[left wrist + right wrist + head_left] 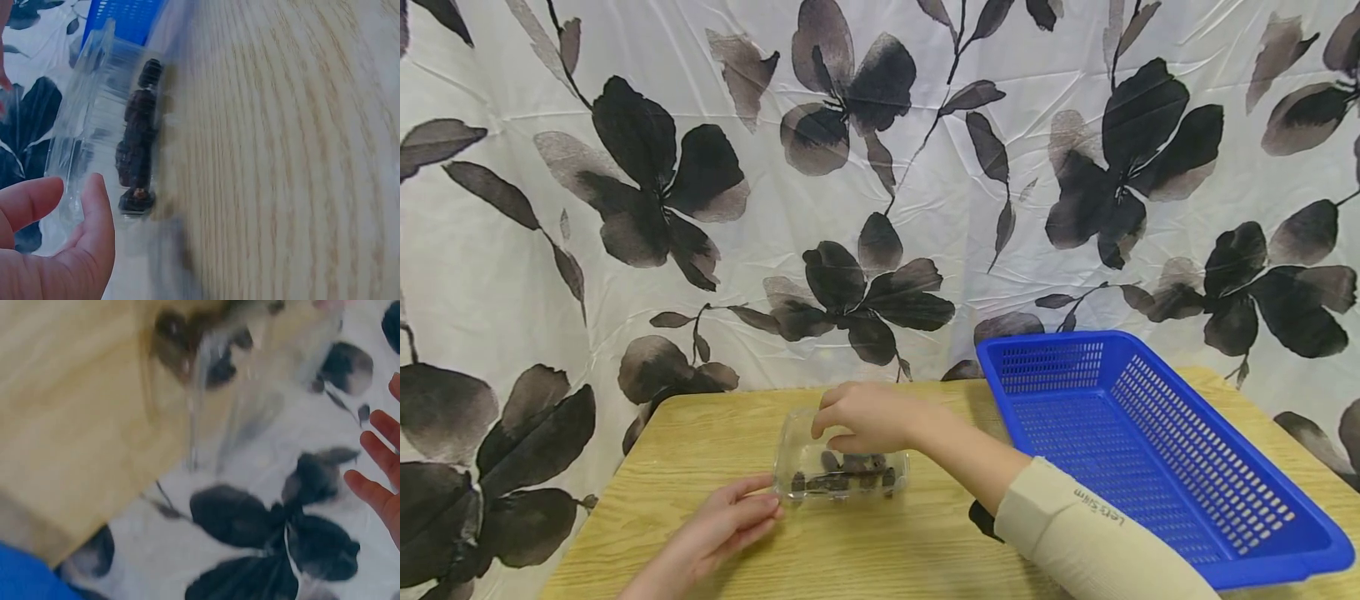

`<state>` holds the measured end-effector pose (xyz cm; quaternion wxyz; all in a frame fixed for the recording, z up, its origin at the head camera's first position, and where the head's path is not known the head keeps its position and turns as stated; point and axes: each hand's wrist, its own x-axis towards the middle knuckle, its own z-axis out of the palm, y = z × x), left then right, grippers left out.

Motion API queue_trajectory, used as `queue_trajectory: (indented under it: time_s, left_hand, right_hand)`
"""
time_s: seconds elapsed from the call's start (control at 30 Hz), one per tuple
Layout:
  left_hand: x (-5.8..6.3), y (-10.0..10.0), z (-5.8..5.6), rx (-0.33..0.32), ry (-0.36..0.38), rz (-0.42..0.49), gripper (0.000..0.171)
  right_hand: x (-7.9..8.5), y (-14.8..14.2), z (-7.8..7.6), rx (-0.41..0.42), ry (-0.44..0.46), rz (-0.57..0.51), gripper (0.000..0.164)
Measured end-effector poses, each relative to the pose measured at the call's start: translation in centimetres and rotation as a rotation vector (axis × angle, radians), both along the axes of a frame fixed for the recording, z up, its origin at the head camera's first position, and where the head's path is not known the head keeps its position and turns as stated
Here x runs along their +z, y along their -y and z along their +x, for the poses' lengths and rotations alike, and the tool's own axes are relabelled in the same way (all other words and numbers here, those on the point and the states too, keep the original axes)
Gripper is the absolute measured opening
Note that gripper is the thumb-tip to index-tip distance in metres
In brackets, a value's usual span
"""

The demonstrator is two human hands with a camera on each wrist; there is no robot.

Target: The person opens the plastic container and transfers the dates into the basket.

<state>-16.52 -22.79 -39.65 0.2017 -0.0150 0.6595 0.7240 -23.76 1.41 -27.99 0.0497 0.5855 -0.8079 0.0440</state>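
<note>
A clear plastic container [790, 454] sits on the table, holding several dark brown, lumpy pieces [139, 137] gathered along its near side. My left hand [733, 521] is at the container's left end, fingertips right at its wall. In the left wrist view, its thumb and fingers stand apart with nothing pinched between them. Over the container's top hovers my right hand [872, 421], its fingers bent a little and holding nothing. The right wrist view shows those fingers [378, 440] spread, with the container blurred beside them.
A large blue perforated plastic basket [1247, 425] stands on the right of the wooden table [715, 433], next to my right forearm. A small black object [983, 521] shows by the right sleeve. Behind the table hangs a white floral curtain [985, 208].
</note>
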Motion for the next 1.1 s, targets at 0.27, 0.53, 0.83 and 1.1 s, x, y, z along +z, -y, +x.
queue_trajectory:
  time_s: [0.27,0.53,0.83,1.1]
  left_hand:
    - [-0.2,-0.2,0.1,-0.015,0.023,0.063,0.068]
    - [-0.3,-0.4,0.2,0.031,0.062,0.094,0.063]
    - [-0.4,-0.4,0.0,0.044,0.067,0.09,0.065]
    - [-0.4,-0.4,-0.2,0.058,0.073,0.093,0.065]
  right_hand:
    - [-3.5,3.2,0.9,-0.003,-0.071,0.032,0.016]
    - [-6.0,4.7,1.6,-0.015,-0.105,-0.076,0.014]
    - [-8.9,5.4,2.3,-0.04,-0.279,-0.181,0.009]
    - [-9.8,6.0,2.9,-0.085,-0.403,-0.223,0.013]
